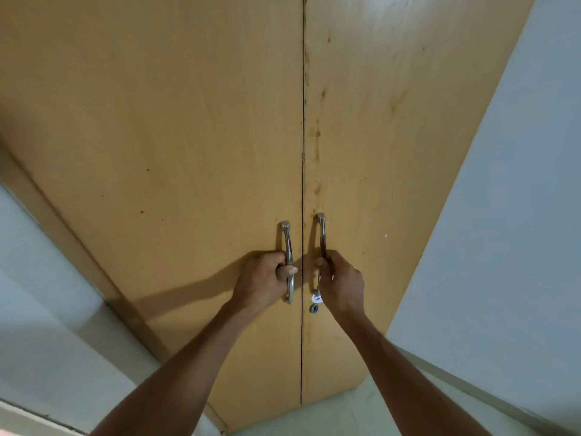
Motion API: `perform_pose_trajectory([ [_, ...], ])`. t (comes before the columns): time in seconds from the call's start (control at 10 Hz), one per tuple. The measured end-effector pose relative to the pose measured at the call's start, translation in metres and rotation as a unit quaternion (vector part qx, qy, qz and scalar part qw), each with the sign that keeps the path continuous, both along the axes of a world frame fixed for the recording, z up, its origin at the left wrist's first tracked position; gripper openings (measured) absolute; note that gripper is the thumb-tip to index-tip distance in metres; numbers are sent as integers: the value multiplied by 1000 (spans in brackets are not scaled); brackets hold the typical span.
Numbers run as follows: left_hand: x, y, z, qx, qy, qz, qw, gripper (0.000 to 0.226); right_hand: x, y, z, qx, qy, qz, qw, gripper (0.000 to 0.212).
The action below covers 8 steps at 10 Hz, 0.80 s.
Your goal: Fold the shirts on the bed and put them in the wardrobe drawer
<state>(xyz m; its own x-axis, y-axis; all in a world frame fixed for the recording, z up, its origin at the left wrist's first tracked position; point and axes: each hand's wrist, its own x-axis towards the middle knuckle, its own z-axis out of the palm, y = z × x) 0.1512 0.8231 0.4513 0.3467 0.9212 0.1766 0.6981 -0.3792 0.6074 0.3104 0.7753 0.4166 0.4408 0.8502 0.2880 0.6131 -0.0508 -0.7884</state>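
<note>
Pale walls flank closed wardrobe doors [188, 136]; left hand [264, 278] and right hand [341, 284] each grip a handle [287, 243]. Uneven pulling might jam one door.

Setting reads to me as a home bedroom or dressing corner. What I see that supports it: a tall two-door wardrobe [220, 152] in light wood laminate fills the view above the fingers [279, 262], its doors closed along a thin dark seam running between the two hands. A curved metal handle [287, 243] sits on each door, one on either side of the seam. A small round lock [313, 308] sits just below the right fingers. Plain pale walls [503, 215] flank the wardrobe on both sides, and pale floor [330, 416] shows beneath the doors.
</note>
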Motion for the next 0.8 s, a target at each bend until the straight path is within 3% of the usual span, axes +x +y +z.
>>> perform_pose_trajectory([
  [0.3, -12, 10, -7, 7, -35, -84, 996, 32, -35, -6, 3, 8, 42, -123, 992, 19],
  [0.4, -15, 14, -7, 21, -62, -113, 991, 36, -47, -13, 10, -41, 78, -135, 987, 29],
  [0.6, -25, 27, -22, 37, -86, -144, 985, 27, -87, -92, -6, -171, 91, -215, 957, 45],
  [0.7, -29, 15, -30, -28, -132, -158, 978, 22, -105, -164, -17, -205, 92, -278, 934, 47],
  [0.8, -44, -6, -42, -94, -112, -148, 978, 24, -121, -225, -30, -199, 127, -352, 906, 47],
])
